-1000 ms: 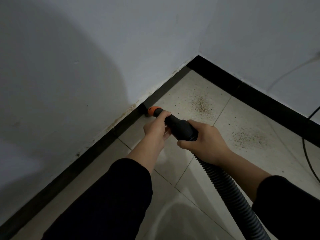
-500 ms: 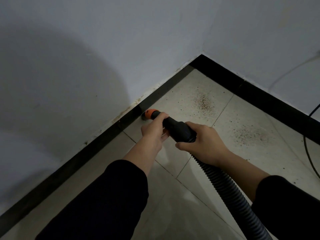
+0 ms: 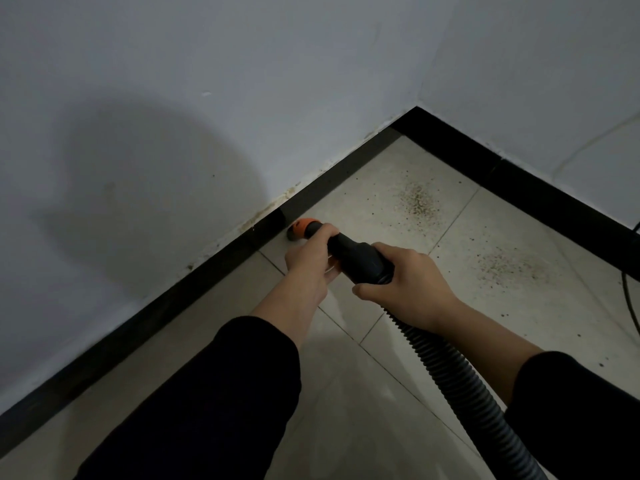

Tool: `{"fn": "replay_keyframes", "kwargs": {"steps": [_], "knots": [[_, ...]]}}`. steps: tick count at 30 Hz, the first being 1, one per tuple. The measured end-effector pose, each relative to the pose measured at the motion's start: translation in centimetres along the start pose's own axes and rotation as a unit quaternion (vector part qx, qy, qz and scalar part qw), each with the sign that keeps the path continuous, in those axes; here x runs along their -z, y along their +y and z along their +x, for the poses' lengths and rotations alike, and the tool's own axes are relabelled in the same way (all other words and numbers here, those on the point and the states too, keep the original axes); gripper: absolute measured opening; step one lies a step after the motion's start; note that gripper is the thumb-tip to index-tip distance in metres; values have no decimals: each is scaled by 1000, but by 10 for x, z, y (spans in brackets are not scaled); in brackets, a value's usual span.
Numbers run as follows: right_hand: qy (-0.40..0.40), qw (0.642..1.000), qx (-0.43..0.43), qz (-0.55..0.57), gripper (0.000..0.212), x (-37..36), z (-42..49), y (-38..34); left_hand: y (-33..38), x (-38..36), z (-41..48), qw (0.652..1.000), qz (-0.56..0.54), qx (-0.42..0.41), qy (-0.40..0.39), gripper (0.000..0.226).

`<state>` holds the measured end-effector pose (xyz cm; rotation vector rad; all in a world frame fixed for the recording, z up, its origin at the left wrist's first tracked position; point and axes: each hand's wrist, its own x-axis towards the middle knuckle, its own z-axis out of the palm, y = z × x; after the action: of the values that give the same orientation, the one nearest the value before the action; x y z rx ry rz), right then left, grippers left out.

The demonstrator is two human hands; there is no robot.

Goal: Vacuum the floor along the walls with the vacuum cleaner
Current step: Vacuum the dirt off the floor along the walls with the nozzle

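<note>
holding nozzle (image 3: 301,228) tip at foot of left skirting (image 3: 173,303), short of far corner. gripping nozzle neck with left hand (image 3: 308,265), wrapping handle (image 3: 360,259) with right hand (image 3: 408,285), both closed round it. advising: angling tip low, sliding slowly along skirting toward far corner, trailing hose (image 3: 450,368) slack. counting: nozzle 1; hose 1; hands 2; walls (image 3: 207,81) 2; grit patches (image 3: 417,202) 2, right of tip, apart from it; cable (image 3: 628,299) 1, far right.

The single wide-angle view sits on the person's head, looking forward and steeply down over both arms, close to the pale tiled floor (image 3: 381,410). It faces a room corner at far right, where two white painted walls (image 3: 173,81) with black skirting boards (image 3: 173,306) meet. The left hand (image 3: 308,268) and right hand (image 3: 408,285), gripping the black vacuum nozzle with orange tip (image 3: 360,259), sit mid-frame, near the lens.
</note>
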<state>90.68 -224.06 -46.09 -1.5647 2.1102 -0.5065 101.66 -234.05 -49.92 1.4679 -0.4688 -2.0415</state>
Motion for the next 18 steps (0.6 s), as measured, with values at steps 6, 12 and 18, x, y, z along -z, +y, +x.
{"fn": "replay_keyframes", "kwargs": {"steps": [6, 12, 18], "knots": [[22, 999, -26, 6, 28, 7, -10, 14, -11, -19, -3, 999, 17, 21, -20, 27], [62, 995, -75, 17, 29, 20, -15, 33, -24, -56, 3, 998, 44, 39, -26, 39], [76, 990, -118, 27, 27, 38, -27, 52, -44, -87, 6, 995, 70, 51, -54, 37]]}}
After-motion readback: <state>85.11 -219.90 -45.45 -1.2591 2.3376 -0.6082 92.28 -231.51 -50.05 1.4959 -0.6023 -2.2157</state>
